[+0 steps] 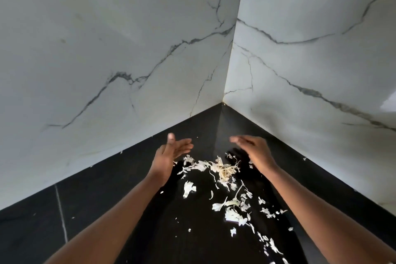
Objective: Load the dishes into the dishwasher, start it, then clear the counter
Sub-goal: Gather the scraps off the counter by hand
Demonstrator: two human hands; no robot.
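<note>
In the corner where two white marble-look walls (107,49) meet, a black tabletop (102,210) runs out to the near edge. Pale shredded scraps (222,169) lie on it. They are thickest in a tangled heap just short of the corner, then thin into a loose trail of bits down the right side. A few stray flecks sit along the wall bases on both sides.

Left hand (171,153) is just left of the heap, palm turned in toward it, fingers straight and together, thumb up, holding nothing. Right hand (256,153) is just right of the heap, back of hand showing, fingers straight and pointing in toward the left hand, nothing in it. Its fingertips are slightly blurred. The hands face each other with the heap between them, a little nearer than the fingertips. Cannot tell whether either hand touches the tabletop or the scraps.

Both forearms are bare and reach in from the bottom corners. A thin pale seam (61,210) crosses the tabletop at far left.
</note>
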